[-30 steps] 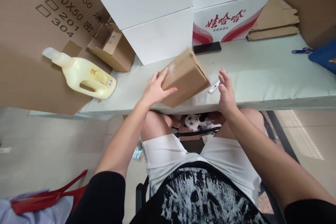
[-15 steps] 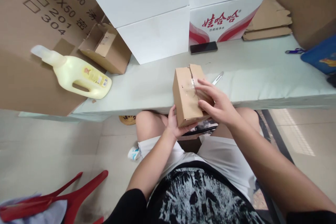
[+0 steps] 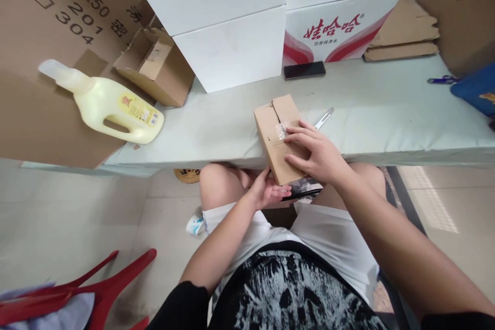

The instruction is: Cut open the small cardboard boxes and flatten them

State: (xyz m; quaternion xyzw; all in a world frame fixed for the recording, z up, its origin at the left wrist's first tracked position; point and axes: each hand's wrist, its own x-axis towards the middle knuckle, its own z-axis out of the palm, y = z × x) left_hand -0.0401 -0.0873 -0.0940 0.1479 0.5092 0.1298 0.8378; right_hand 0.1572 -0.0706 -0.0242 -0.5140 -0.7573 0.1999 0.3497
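Note:
A small brown cardboard box [image 3: 279,153] lies at the table's front edge, its near end jutting out over my lap. Clear tape [image 3: 281,130] crosses the seam between its top flaps. My left hand [image 3: 266,191] cradles the near left corner from below, thumb against the side and fingers reaching under the near end. Across the right part of the top rests my right hand [image 3: 315,152], fingers spread flat near the tape. Just beyond that hand is a utility knife [image 3: 324,118] on the table, partly hidden by the fingers.
A phone [image 3: 304,70] lies before white cartons [image 3: 232,51]. To the left are a yellow jug [image 3: 119,108] and an open cardboard box [image 3: 162,69]. Folded cardboard [image 3: 402,36], a purple-handled tool [image 3: 443,80] and a blue item [image 3: 475,90] sit right. A red chair [image 3: 116,283] stands on the floor.
The box has turned and tipped lower onto the table, so less of its left side shows. My left hand has slid down toward its near corner. My right hand stays on top.

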